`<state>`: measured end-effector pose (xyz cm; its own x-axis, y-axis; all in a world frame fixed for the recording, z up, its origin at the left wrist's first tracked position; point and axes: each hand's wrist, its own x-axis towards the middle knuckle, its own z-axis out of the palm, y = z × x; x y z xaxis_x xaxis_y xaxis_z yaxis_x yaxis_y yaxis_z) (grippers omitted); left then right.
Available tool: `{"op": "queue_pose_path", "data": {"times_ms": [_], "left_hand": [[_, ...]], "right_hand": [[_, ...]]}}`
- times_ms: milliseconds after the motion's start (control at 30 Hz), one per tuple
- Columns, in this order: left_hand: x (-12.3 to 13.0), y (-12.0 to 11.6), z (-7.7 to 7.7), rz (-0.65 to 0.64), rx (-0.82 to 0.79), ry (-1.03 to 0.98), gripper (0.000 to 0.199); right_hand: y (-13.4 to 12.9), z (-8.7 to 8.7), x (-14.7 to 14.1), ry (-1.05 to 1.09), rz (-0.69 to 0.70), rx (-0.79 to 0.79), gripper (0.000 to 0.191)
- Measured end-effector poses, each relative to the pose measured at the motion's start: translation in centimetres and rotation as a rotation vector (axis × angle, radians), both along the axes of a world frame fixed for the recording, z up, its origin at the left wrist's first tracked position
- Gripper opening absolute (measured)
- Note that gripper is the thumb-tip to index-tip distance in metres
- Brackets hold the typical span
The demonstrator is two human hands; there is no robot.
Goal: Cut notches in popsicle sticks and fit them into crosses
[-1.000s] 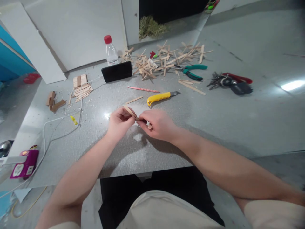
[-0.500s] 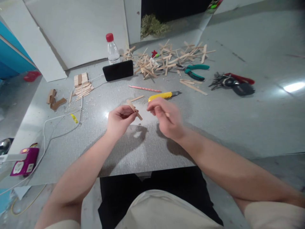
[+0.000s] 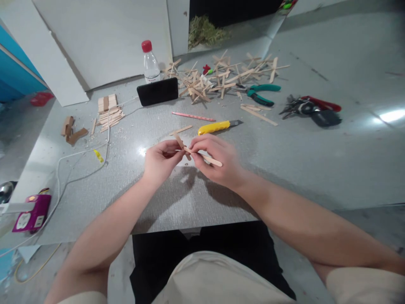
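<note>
Between thumb and fingers my left hand [image 3: 163, 162] pinches a wooden craft stick [image 3: 179, 139], held upright at a slant above the table. My right hand [image 3: 218, 158] is closed on a second craft stick [image 3: 212, 160], whose rounded end points to the right. The inner end of that stick meets the first one between my fingertips; whether the two are joined cannot be made out. Just beyond my right hand lies a yellow utility knife [image 3: 214, 127] with its blade out. A loose craft stick [image 3: 182, 130] and a pink pencil [image 3: 193, 116] rest nearby.
Crossed-stick pieces [image 3: 198, 86] are heaped at the back. Teal-handled pliers [image 3: 262, 93] and keys [image 3: 311, 110] lie to the right. A phone [image 3: 158, 92] leans before a bottle [image 3: 151, 65]. At left are stacked craft sticks [image 3: 110, 118], a white cable [image 3: 60, 169] and a purple box [image 3: 39, 213].
My right hand has moved left and brought its craft stick against the one in my left hand. My left hand has barely shifted.
</note>
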<state>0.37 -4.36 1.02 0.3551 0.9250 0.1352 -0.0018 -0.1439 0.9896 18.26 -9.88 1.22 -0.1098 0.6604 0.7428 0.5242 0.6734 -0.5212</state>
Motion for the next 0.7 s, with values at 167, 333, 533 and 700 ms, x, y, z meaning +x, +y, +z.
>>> {"op": "queue_pose_path", "data": {"times_ms": [167,333,533,700], "left_hand": [[-0.05,-0.07,-0.09,-0.008,0.006,0.015,0.022],[-0.02,-0.22,0.12,-0.019,0.02,0.014,0.02],[-0.17,-0.06,-0.14,-0.041,0.023,-0.016,0.02],[-0.25,0.17,-0.47,-0.043,0.021,-0.033,0.019]], "right_hand": [[0.09,-0.18,0.05,-0.011,-0.005,0.011,0.014],[0.12,-0.38,-0.05,-0.009,-0.018,-0.002,0.014],[0.02,-0.29,-0.13,0.009,-0.039,-0.014,0.015],[-0.07,0.07,-0.07,0.043,-0.047,-0.046,0.014]]}}
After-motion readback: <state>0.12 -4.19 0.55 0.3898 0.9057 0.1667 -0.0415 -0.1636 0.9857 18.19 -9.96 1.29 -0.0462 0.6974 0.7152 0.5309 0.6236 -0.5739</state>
